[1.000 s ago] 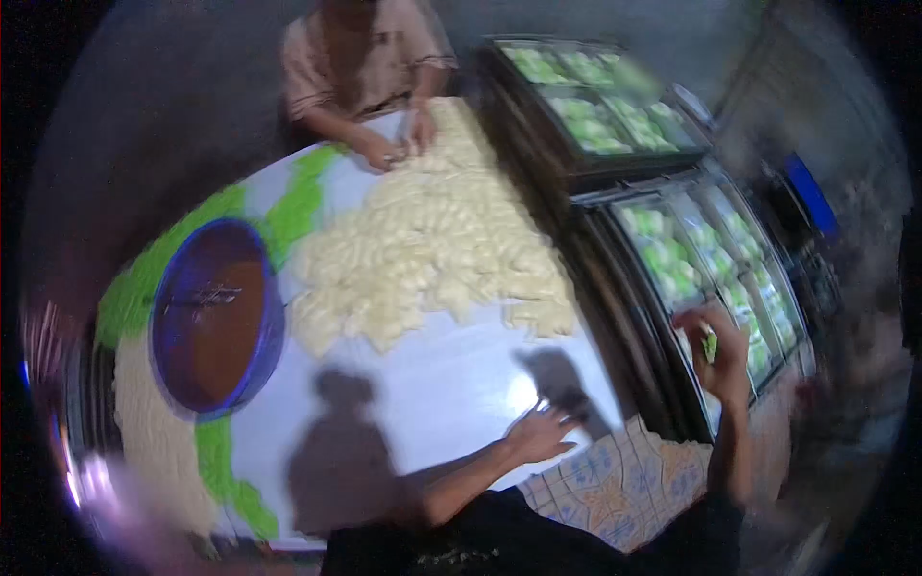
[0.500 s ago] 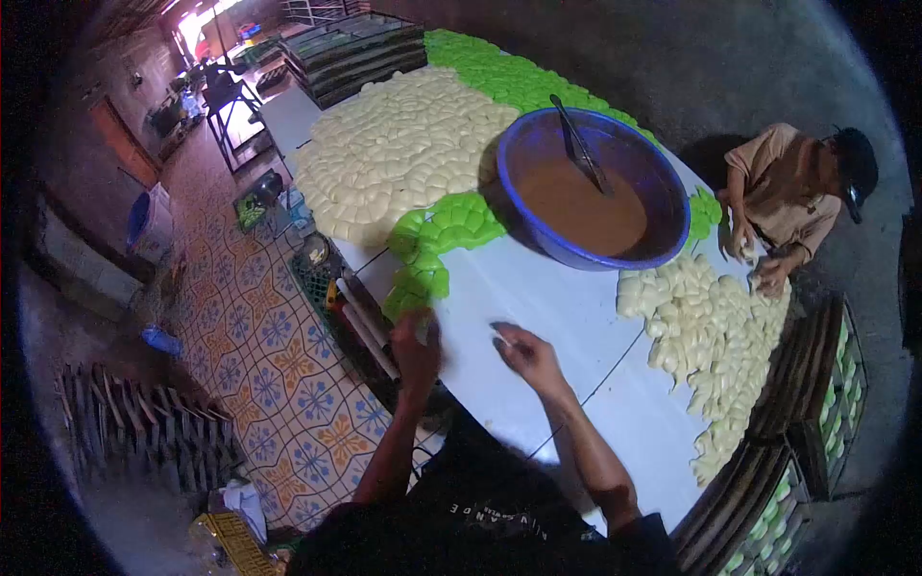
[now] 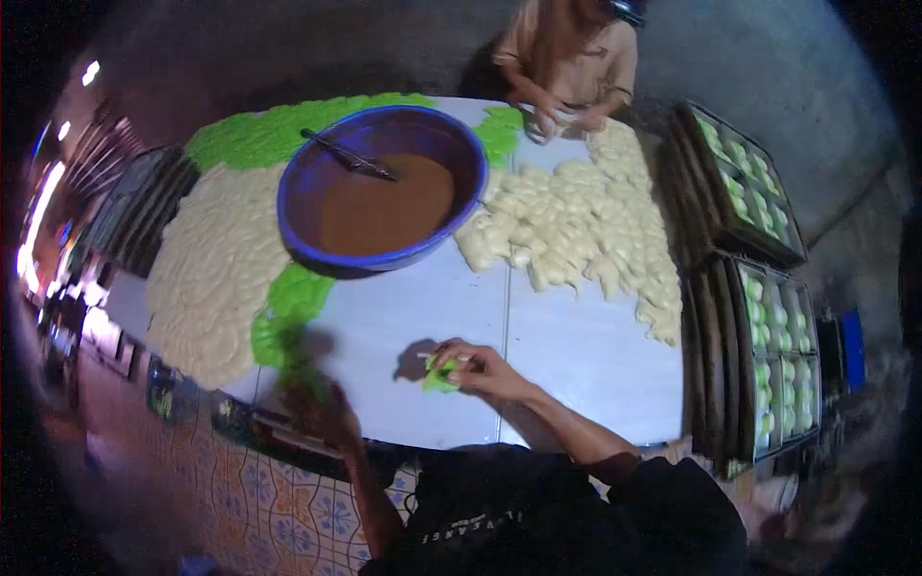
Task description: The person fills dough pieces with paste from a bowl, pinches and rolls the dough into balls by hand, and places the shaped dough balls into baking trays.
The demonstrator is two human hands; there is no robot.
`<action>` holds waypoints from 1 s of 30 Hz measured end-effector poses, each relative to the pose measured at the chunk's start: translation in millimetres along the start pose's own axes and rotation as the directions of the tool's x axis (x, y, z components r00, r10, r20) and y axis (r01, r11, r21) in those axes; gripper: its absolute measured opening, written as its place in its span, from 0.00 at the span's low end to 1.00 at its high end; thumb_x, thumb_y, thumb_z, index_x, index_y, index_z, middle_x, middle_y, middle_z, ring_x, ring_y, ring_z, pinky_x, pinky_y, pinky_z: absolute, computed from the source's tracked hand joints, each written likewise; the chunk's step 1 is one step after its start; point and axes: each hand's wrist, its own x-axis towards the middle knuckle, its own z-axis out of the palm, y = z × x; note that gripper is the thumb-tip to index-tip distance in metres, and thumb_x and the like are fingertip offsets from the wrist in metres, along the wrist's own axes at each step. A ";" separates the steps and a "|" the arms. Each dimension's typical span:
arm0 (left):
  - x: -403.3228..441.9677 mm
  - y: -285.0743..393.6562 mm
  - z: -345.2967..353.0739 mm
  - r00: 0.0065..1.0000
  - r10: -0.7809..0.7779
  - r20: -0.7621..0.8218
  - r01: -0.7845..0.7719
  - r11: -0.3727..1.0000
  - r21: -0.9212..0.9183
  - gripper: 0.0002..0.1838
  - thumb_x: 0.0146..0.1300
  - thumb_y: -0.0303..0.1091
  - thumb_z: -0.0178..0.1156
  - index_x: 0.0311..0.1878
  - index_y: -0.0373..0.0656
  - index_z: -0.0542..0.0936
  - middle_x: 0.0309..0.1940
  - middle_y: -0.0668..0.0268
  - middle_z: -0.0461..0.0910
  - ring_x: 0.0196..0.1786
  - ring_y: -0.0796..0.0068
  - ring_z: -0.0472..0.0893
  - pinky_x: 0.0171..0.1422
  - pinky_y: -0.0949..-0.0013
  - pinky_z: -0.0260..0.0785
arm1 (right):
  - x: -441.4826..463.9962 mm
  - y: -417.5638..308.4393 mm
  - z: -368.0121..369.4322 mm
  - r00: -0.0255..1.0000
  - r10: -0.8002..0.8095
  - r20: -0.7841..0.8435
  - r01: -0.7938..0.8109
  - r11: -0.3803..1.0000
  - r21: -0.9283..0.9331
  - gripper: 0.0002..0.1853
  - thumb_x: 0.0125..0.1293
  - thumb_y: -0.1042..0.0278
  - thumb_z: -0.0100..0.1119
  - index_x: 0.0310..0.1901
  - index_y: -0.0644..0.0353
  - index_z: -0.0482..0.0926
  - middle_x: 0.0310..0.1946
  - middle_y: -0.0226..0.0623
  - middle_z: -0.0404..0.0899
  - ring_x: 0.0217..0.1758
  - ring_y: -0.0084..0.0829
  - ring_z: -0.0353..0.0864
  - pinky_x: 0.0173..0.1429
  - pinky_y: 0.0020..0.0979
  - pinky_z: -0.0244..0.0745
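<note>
Left hand (image 3: pixel 325 415) is a blurry mess, dark and smeared down at the near edge of the white tiled table (image 3: pixel 595 331), so I honestly can't tell how far open it is or if there's anything in it. It's right by the near end of a strip of soft bright-green dough pieces (image 3: pixel 296 293), but touching or not, no clue.

Right hand (image 3: pixel 488 372) is way easier to read: fingers curled in narrow, holding a small crumpled bright-green dough piece (image 3: pixel 441 377) over the table, ahead and to the right of the left hand. The fingers cover part of it, and there's a small pale bit poking out by the fingertips that's too tiny to make out.

Beyond both hands sits a big round blue plastic basin (image 3: pixel 384 261) with brown liquid (image 3: pixel 389 209) in it and a long dark utensil (image 3: pixel 348 156) leaning inside, its lower end hard to see. Cream-colored dough pieces (image 3: pixel 216 274) spread out left of the basin, and more pale lumps (image 3: pixel 567 226) lie ahead and right of the right hand. Off past those, stacked dark trays (image 3: pixel 780 357) hold green-and-white pieces. Across the table there's a co-worker (image 3: pixel 576 60), head cut off by the top of the view, hands at some pale stuff I can't make out.
</note>
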 end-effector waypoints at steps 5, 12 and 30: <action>-18.6 139.7 -84.0 0.904 0.414 0.108 -0.144 0.532 -0.835 0.22 0.70 0.37 0.56 0.62 0.36 0.73 0.57 0.54 0.76 0.61 0.60 0.73 0.69 0.61 0.59 | -46.5 -44.6 -25.7 0.897 -0.207 -0.391 0.146 0.973 -0.181 0.15 0.64 0.78 0.61 0.53 0.64 0.77 0.58 0.39 0.69 0.62 0.29 0.70 0.66 0.33 0.68; -38.0 258.5 -126.8 0.772 0.566 0.290 0.396 -0.071 -0.916 0.13 0.65 0.24 0.60 0.51 0.30 0.80 0.47 0.63 0.80 0.45 0.80 0.77 0.52 0.76 0.69 | -39.8 -46.5 -8.3 0.645 -0.567 -0.511 0.249 0.789 -0.562 0.17 0.64 0.72 0.62 0.54 0.62 0.79 0.48 0.38 0.76 0.45 0.26 0.77 0.44 0.26 0.73; 172.1 345.3 -95.3 0.640 0.523 0.563 0.330 0.476 -0.816 0.44 0.70 0.68 0.33 0.64 0.31 0.67 0.46 0.49 0.77 0.51 0.62 0.77 0.60 0.55 0.66 | -33.9 -17.9 -75.2 0.928 -0.288 -0.236 0.329 0.931 0.156 0.56 0.59 0.34 0.61 0.77 0.52 0.38 0.72 0.39 0.49 0.70 0.36 0.59 0.69 0.42 0.62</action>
